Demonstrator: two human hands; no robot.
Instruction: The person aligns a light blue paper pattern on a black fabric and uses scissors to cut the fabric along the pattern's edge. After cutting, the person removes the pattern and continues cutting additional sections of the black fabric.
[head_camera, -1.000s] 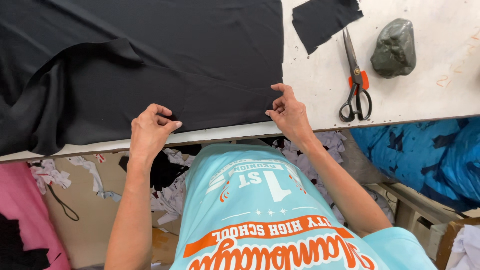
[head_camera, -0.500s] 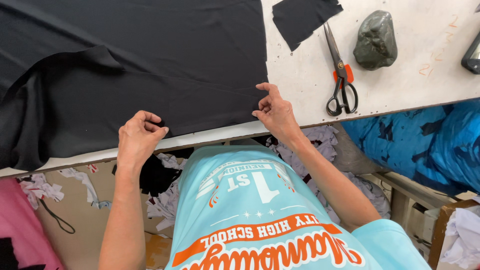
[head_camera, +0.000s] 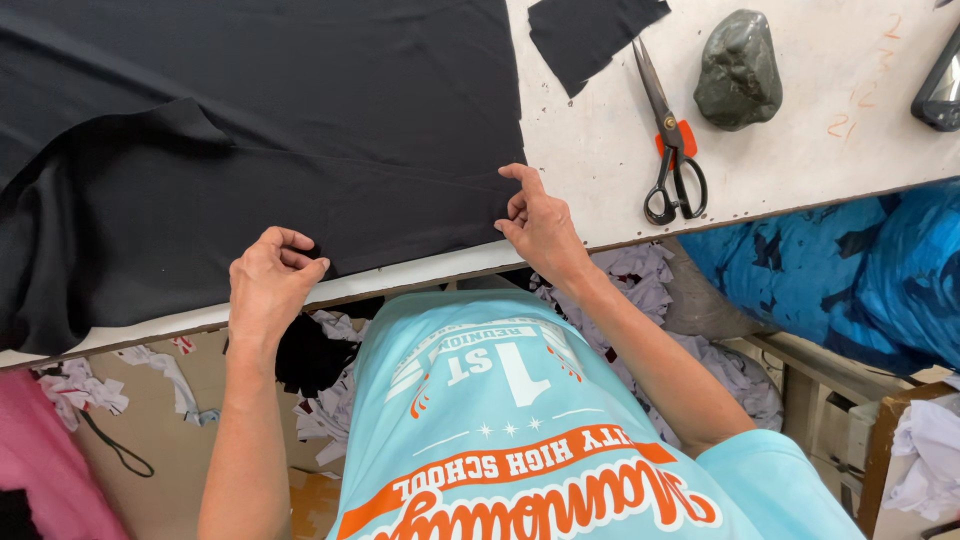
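A large sheet of black fabric (head_camera: 300, 150) lies spread over the white table (head_camera: 800, 160), partly folded over itself at the left. My left hand (head_camera: 268, 285) pinches the fabric's near edge at the table's front. My right hand (head_camera: 540, 225) pinches the fabric's near right corner, fingers curled on the cloth. Both hands sit at the table's front edge, about a forearm's length apart.
Scissors (head_camera: 672, 140) with an orange pivot lie right of the fabric, beside a dark grey stone (head_camera: 738, 70) and a small black fabric scrap (head_camera: 590, 30). A dark device (head_camera: 940, 85) sits at the far right. Blue cloth (head_camera: 850, 270) and white scraps (head_camera: 650, 275) lie below the table.
The view has shifted so the table contents sit further left and lower. Both hands keep their hold on the fabric's near edge; the edge sits slightly nearer the table's front.
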